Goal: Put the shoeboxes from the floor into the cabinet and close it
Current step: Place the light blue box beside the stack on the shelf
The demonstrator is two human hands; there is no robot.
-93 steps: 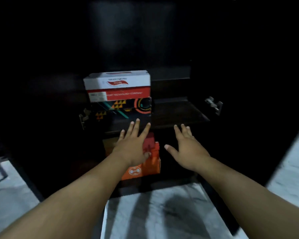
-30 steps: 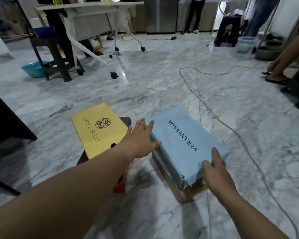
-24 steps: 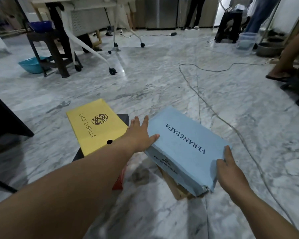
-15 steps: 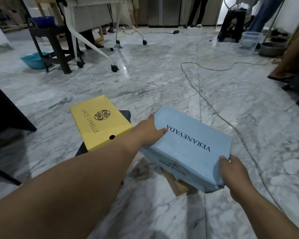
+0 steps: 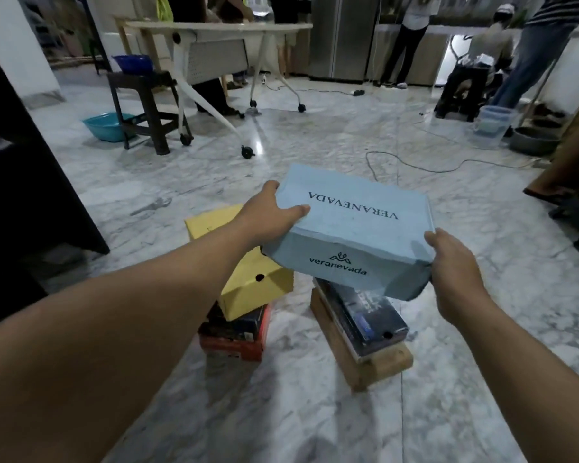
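- Two hands now carry the pale blue shoebox [image 5: 355, 228] clear of the floor; half a second earlier it was still tilting just above the stack it came from, and a second ago it lay flat on top of that stack.
- Left hand [image 5: 268, 215] grips the box's left end, thumb over the lid and fingers out of sight beneath; right hand [image 5: 448, 259] clasps the right near corner, thumb on the lid edge.
- Below the lifted box, a dark shoebox [image 5: 361, 315] on a brown shoebox [image 5: 365, 359] is uncovered on the marble floor [image 5: 281, 412].
- Beside these, the yellow shoebox [image 5: 248, 279] tops a second pile, over a black-and-red shoebox [image 5: 238, 332]; none of these has shifted.
- Only a dark panel [image 5: 30, 182] at the left edge may belong to the cabinet; its opening is out of view, so a turn back toward it looks like the next need.
- Judging by four boxes on the floor, the task is well short of done, and closing comes last.
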